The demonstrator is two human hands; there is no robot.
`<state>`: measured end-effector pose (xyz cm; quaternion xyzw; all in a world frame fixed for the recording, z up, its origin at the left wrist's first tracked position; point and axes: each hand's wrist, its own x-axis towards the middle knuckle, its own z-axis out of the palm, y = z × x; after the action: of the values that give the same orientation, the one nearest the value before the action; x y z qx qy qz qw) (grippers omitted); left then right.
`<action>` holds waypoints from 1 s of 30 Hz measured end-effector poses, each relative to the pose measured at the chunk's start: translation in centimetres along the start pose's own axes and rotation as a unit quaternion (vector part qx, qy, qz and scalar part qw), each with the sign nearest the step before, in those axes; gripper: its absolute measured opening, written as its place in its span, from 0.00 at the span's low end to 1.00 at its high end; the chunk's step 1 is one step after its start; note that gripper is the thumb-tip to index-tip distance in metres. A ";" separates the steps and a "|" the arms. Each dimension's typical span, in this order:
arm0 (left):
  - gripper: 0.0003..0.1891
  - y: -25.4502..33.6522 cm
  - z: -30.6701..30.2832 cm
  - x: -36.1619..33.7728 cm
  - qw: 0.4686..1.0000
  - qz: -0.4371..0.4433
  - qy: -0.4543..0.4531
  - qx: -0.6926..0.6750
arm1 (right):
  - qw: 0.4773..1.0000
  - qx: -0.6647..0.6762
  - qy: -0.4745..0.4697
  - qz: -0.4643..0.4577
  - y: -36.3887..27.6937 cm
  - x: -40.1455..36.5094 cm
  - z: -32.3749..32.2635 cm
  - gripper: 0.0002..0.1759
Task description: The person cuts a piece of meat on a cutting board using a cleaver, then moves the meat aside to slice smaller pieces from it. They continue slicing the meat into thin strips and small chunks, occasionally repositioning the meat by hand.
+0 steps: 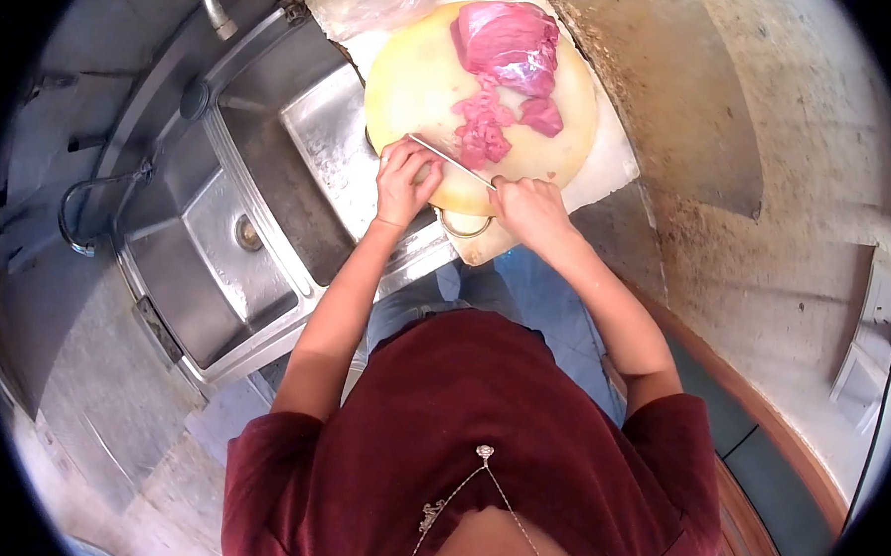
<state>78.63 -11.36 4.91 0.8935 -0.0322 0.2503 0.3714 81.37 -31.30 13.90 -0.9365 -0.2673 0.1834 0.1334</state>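
Note:
My right hand (531, 214) is closed round the handle of a knife (452, 161), whose thin blade slants up and left across the cutting board (409, 78). Beside the blade's far end is my left hand (407, 182), its fingers curled down at the board's near left edge; whatever lies under them is hidden. Small cut pieces of meat (484, 129) lie in a loose heap just beyond the blade. Farther back rests a large chunk of raw meat (508, 42), shiny and pink-red, with a smaller lump of meat (541, 116) near it.
On the left is a steel double sink (261, 185) with taps (216, 10) along its far side. Clear plastic bags (378, 2) lie behind the board. A stained wall (757, 192) rises close on the right. A metal ring-shaped handle (464, 226) shows below the board's near edge.

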 end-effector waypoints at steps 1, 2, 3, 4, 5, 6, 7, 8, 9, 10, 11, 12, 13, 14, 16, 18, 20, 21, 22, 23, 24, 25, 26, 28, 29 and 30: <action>0.09 0.0 0.0 0.0 1.000 0.004 0.000 0.003 | 1.000 -0.003 -0.001 -0.004 0.0 -0.4 -0.1 0.12; 0.09 -0.1 0.0 0.0 1.000 0.008 0.001 0.006 | 1.000 -0.006 -0.001 -0.009 -0.1 -0.5 -0.1 0.11; 0.09 -0.1 0.0 0.0 1.000 0.009 0.002 0.011 | 1.000 -0.010 -0.013 -0.010 -0.3 -0.4 -0.3 0.11; 0.09 -0.1 -0.1 -0.1 1.000 0.005 0.003 0.014 | 1.000 -0.014 -0.026 -0.010 -0.6 -0.3 -0.8 0.10; 0.09 0.0 -0.1 -0.1 1.000 0.001 0.003 0.016 | 0.999 -0.017 -0.040 -0.007 -0.7 -0.4 -0.9 0.10; 0.09 0.0 0.1 -0.1 1.000 -0.002 0.004 0.017 | 0.999 -0.010 -0.025 -0.023 -0.7 -0.1 -0.4 0.10; 0.10 -0.2 0.2 -0.1 1.000 -0.004 0.003 0.017 | 0.999 -0.002 -0.011 -0.039 -0.8 0.8 0.4 0.10; 0.10 -0.4 0.2 -0.1 1.000 -0.005 0.002 0.019 | 0.998 0.005 0.004 -0.056 -1.0 2.0 1.0 0.10; 0.10 -0.7 0.3 -0.2 1.000 -0.006 0.001 0.021 | 0.998 0.016 0.019 -0.064 -1.6 3.4 1.3 0.10; 0.11 -0.8 0.2 -0.5 1.000 -0.006 -0.006 0.020 | 0.997 0.028 0.033 -0.070 -2.3 4.6 1.6 0.10; 0.11 -1.1 0.2 -0.6 1.000 -0.003 -0.013 0.019 | 0.995 0.032 0.041 -0.083 -2.7 5.5 1.9 0.10; 0.12 -1.1 0.1 -0.4 1.000 0.002 -0.019 0.018 | 0.994 0.036 0.050 -0.096 -3.0 6.2 2.3 0.10; 0.09 -0.9 0.1 -0.3 1.000 -0.004 -0.014 0.017 | 0.992 0.039 0.061 -0.108 -3.0 6.5 2.4 0.10; 0.09 -0.7 0.1 -0.3 1.000 0.000 -0.012 0.016 | 0.995 0.041 0.042 -0.076 -2.8 5.9 2.6 0.10; 0.09 -0.5 0.3 -0.3 1.000 0.004 -0.004 0.012 | 0.999 0.044 0.000 -0.015 -2.0 3.4 2.5 0.10; 0.09 -0.6 0.3 -0.3 1.000 0.004 0.000 0.007 | 0.999 0.036 -0.022 0.030 -1.5 0.5 1.7 0.11; 0.09 -0.4 0.2 -0.1 1.000 0.006 -0.004 0.006 | 0.998 0.048 -0.020 0.038 -1.5 0.2 1.8 0.11; 0.09 -0.6 0.3 -0.4 1.000 0.003 -0.007 0.009 | 0.998 0.065 -0.006 0.027 -1.8 1.2 2.4 0.11; 0.09 -1.0 0.5 -0.5 1.000 0.003 -0.008 0.012 | 0.997 0.080 0.012 0.015 -2.0 2.4 2.7 0.11; 0.09 -1.2 0.7 -0.6 1.000 0.002 -0.008 0.016 | 0.997 0.071 0.006 0.009 -2.2 3.8 2.7 0.11; 0.08 -0.9 0.6 -0.6 1.000 0.004 -0.009 0.011 | 0.998 0.063 0.000 0.001 -2.6 5.3 2.4 0.11; 0.08 -0.4 0.5 -0.2 1.000 0.009 -0.008 0.007 | 0.998 0.056 -0.003 -0.008 -2.7 6.6 1.9 0.12; 0.07 0.0 0.3 0.1 1.000 0.013 -0.007 0.004 | 0.996 0.090 -0.010 0.010 -2.0 7.2 1.3 0.13; 0.09 0.5 -0.4 0.4 0.999 0.031 -0.035 0.004 | 0.987 0.153 -0.023 0.046 -0.3 7.2 0.2 0.14; 0.10 0.6 -0.6 0.6 0.998 0.038 -0.041 -0.004 | 0.984 0.162 0.021 0.071 -0.1 6.6 -0.1 0.16; 0.12 0.6 -0.8 0.5 0.998 0.042 -0.048 -0.012 | 0.987 0.140 0.028 0.071 -0.1 5.7 -0.1 0.16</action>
<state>78.61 -11.18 6.01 0.8978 -0.0905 0.2216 0.3697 85.87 -28.08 12.45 -0.9299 -0.1678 0.2017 0.2577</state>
